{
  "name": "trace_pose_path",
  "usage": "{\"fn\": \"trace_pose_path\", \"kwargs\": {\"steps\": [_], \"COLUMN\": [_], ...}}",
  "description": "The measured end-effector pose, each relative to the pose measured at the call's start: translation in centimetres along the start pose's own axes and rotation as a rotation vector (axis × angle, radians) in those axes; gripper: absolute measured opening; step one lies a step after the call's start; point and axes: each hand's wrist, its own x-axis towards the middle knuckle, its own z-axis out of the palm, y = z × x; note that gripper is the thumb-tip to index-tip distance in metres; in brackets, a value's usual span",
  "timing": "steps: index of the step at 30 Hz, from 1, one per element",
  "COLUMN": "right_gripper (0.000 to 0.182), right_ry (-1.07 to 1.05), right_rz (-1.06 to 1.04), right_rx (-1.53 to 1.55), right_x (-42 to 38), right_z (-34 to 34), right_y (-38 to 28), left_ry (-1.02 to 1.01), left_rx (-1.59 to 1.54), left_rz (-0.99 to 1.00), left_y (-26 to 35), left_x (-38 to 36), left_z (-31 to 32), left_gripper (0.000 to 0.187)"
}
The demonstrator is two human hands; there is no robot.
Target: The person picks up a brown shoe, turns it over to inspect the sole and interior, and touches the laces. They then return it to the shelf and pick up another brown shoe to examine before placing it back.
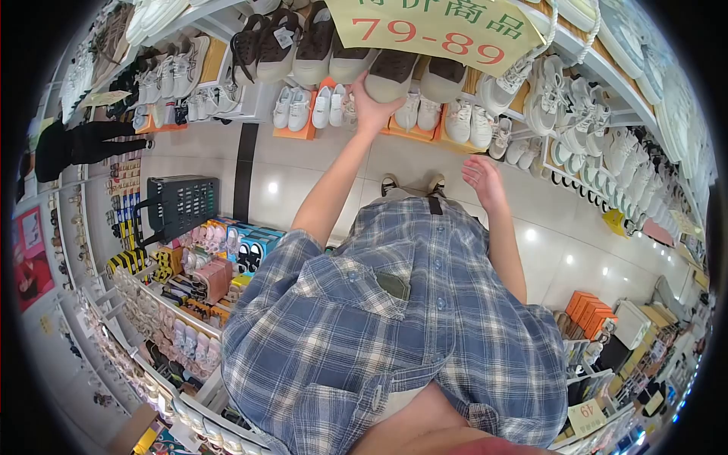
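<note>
My left hand (373, 111) reaches up to the shelf, its fingers wrapped round the toe of a dark brown shoe with a beige sole (391, 76). Similar brown shoes (312, 49) stand in a row on both sides of it. Above them hangs a yellow paper sign (440, 34) reading 79-89. My right hand (483, 180) hangs in the air over the floor, fingers apart, holding nothing.
Below the shelf, white shoes (321, 108) sit on orange boxes (294, 130). More pale sneakers (546, 95) line the right side. A dark plastic basket (184, 206) is at the left, and a person in black (72, 152) stands farther off.
</note>
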Motion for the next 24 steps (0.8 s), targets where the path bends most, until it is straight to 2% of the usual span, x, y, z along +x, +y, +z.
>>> {"fn": "trace_pose_path", "kwargs": {"steps": [1, 4, 7, 10, 13, 16, 19, 24], "right_gripper": [0.025, 0.025, 0.025, 0.025, 0.025, 0.025, 0.024, 0.025], "right_ry": [0.003, -0.002, -0.022, -0.017, 0.001, 0.016, 0.007, -0.02], "right_rz": [0.002, 0.05, 0.107, 0.125, 0.096, 0.097, 0.108, 0.083], "right_rx": [0.006, -0.01, -0.032, -0.04, -0.042, -0.034, -0.022, -0.04], "right_x": [0.0, -0.2, 0.1, 0.1, 0.1, -0.2, -0.1, -0.2], "right_z": [0.2, 0.4, 0.2, 0.3, 0.6, 0.5, 0.4, 0.7], "right_y": [0.4, 2.1, 3.4, 3.8, 3.2, 3.1, 3.4, 2.9], "left_ry": [-0.024, -0.027, 0.026, 0.107, 0.207, 0.066, 0.124, 0.032], "left_rx": [0.053, 0.145, 0.239, -0.218, -0.65, -1.058, -0.894, -0.788], "left_rz": [0.04, -0.034, -0.053, -0.527, -0.709, -0.767, -0.77, -0.745], "left_y": [-0.6, -3.6, -4.4, -7.0, -6.2, -9.3, -5.5, -4.7], "left_x": [0.5, 1.0, 0.5, 1.4, 2.9, 6.3, 7.0, 7.7], "left_z": [0.5, 2.5, 2.9, 2.1, -1.2, -3.5, -3.6, -4.4], "left_gripper": [0.102, 0.108, 0.1, 0.09, 0.077, 0.068, 0.061, 0.056]}}
